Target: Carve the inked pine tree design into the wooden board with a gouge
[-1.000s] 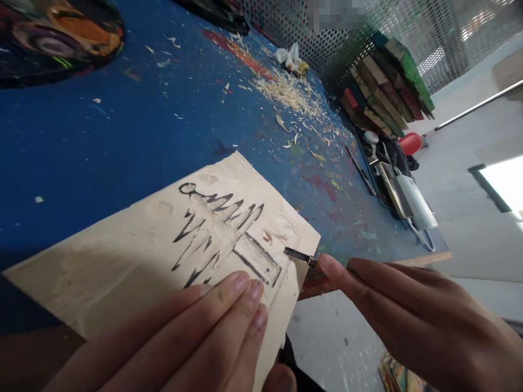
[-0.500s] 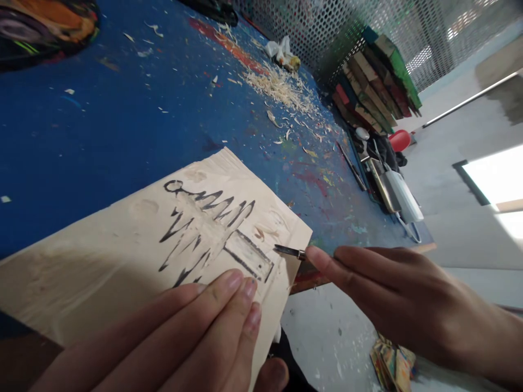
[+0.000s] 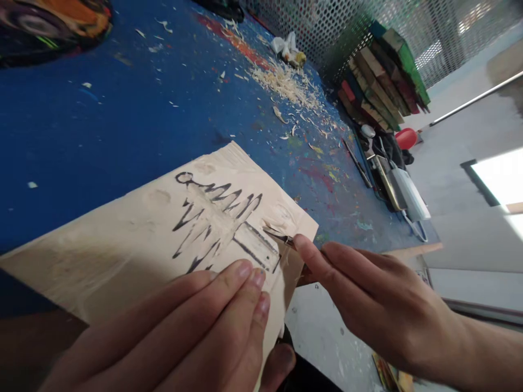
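By the table's [image 3: 134,109] near edge, the left hand [image 3: 200,326] is gripping a board [image 3: 151,234], the right hand [image 3: 379,302] a carving tool [image 3: 281,236]; a white bundle [image 3: 288,49], contents unclear, is lying toward the far edge.

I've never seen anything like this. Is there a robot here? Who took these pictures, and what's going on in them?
There is no robot: these are a person's two bare hands. Every picture comes from one camera worn on the person's head, looking forward and down, so the table looks tilted. The left hand lies with its fingers flat on a pale wooden board marked with dark zigzag lines and a narrow rectangle. The right hand holds a slim carving tool, its metal end at the board beside that rectangle. Beyond, on the paint-stained blue table, lie a heap of wood shavings and a stack of colour-stained slabs, too unclear to name exactly.
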Demonstrator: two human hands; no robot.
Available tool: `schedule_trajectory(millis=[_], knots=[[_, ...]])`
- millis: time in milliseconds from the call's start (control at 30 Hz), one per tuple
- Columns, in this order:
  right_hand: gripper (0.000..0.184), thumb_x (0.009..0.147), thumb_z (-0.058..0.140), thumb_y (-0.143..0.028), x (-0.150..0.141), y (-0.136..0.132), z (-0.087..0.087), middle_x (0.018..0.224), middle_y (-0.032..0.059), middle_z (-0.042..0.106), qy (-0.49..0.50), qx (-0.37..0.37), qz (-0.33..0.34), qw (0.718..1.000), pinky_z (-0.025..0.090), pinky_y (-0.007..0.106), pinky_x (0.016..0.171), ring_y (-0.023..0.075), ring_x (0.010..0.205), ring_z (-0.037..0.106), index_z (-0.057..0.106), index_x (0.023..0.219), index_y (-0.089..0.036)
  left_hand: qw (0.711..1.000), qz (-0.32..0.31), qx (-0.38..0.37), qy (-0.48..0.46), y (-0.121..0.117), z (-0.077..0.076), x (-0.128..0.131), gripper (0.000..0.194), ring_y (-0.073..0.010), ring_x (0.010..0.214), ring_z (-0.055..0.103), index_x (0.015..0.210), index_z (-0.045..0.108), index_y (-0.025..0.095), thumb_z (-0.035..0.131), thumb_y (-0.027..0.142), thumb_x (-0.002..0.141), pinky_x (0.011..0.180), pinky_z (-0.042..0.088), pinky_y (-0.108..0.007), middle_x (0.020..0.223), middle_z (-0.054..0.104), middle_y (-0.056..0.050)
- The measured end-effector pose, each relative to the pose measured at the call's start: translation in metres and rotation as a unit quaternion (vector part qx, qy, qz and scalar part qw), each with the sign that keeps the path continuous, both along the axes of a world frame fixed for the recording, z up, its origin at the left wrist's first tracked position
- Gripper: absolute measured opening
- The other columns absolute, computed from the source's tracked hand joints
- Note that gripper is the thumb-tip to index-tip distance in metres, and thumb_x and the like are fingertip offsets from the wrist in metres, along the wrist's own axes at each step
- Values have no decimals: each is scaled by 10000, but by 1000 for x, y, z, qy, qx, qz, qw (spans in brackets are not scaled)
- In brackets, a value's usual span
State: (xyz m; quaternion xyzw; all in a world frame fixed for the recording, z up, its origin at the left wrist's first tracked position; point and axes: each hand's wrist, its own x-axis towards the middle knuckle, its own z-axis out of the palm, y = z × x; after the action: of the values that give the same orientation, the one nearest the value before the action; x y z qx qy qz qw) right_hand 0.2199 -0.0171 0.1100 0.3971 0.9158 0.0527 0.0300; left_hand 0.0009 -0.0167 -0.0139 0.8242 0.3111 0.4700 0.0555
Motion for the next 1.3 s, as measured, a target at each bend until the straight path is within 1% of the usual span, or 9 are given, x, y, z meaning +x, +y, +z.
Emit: schedule_trajectory(millis=[100,167,333,533,667,867,1000,1133,1300], knots=[[396,947,290,-68,-9,-2,-1,795,93,668,17,-2,-16,1000,531,222,495,136,603,616,477,1278,43,995,-19,59,77,4,5,-6,500,-212,1063,646,1131,626,220,817,296,676,985,539,-345,1249,634,8],[405,942,284,-66,-14,-5,-2,789,107,669,17,-2,-19,1000,533,236,483,144,585,611,482,1271,63,994,-29,89,52,8,6,-7,433,-206,1080,638,1090,638,199,795,290,696,1013,523,-349,1285,611,-4],[402,918,307,-38,-15,-5,-3,748,101,649,5,28,-20,999,484,257,402,145,516,574,494,1252,89,997,-17,73,11,12,13,0,221,-222,1059,645,992,669,198,699,261,782,977,547,-390,1164,675,2],[385,929,405,-98,6,2,21,791,40,648,-5,-27,-19,999,517,260,479,130,538,599,508,1298,-59,994,-5,102,30,16,18,-1,268,-211,1029,654,998,659,208,732,314,763,950,561,-371,1123,687,-1],[382,932,371,-74,11,3,34,773,38,625,-27,-35,-10,999,492,263,468,123,531,587,532,1278,-52,991,-10,129,40,19,16,-4,282,-208,1009,661,984,662,216,749,325,740,921,573,-364,1120,688,4],[360,960,328,-113,6,7,41,731,22,584,-50,-47,23,997,422,293,404,124,476,529,569,1222,-60,994,-9,100,47,15,18,-4,270,-221,1014,661,988,665,218,739,318,748,926,567,-383,1119,690,3],[364,967,307,-115,7,4,35,799,43,630,-40,-62,11,997,499,275,476,129,538,583,530,1245,-43,996,-13,81,46,15,20,-1,258,-223,1013,663,999,664,233,727,314,762,936,564,-387,1074,704,11],[376,952,303,-76,9,-4,19,808,61,647,-28,-21,1,999,473,250,444,127,554,597,454,1287,0,995,-17,90,29,16,17,2,238,-212,1010,661,996,671,227,714,316,779,977,540,-380,1073,705,15],[361,939,317,-52,6,-10,2,755,66,645,-33,40,6,999,444,261,429,132,534,572,461,1261,27,998,1,68,12,13,16,3,236,-214,1022,656,1017,668,210,694,276,792,978,542,-375,1080,700,2]])
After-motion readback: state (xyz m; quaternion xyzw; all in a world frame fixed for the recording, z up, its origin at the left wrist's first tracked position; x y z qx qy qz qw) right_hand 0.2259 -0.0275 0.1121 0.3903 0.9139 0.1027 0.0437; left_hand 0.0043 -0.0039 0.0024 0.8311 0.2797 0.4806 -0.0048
